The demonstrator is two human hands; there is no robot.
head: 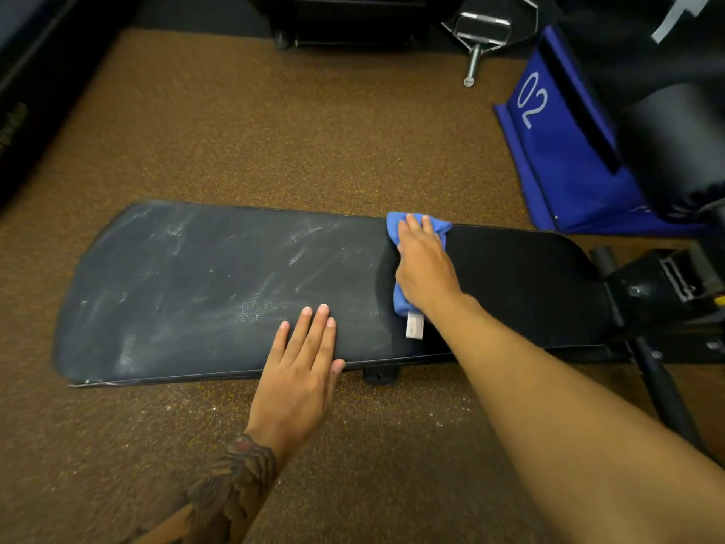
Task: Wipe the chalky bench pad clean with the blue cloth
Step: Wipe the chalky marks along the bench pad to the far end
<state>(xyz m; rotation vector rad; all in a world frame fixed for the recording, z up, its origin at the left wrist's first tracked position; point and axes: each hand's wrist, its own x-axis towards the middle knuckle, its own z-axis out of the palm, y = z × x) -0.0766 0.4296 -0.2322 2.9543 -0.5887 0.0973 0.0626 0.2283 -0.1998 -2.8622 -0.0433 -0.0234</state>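
The long black bench pad (204, 292) lies across the middle of the view. White chalk smears cover its left and middle parts, while the part right of the cloth looks plain black. My right hand (425, 265) presses the blue cloth (397, 226) flat on the pad near its far edge; a white label hangs from the cloth's near end. My left hand (304, 367) rests flat with fingers apart on the pad's near edge, holding nothing.
Brown speckled floor (274, 131) surrounds the bench, with chalk specks in front of it. A blue padded block marked 02 (565, 151) stands at the right. The black bench frame (667, 292) is at the right end. A metal cable handle (480, 33) lies at the back.
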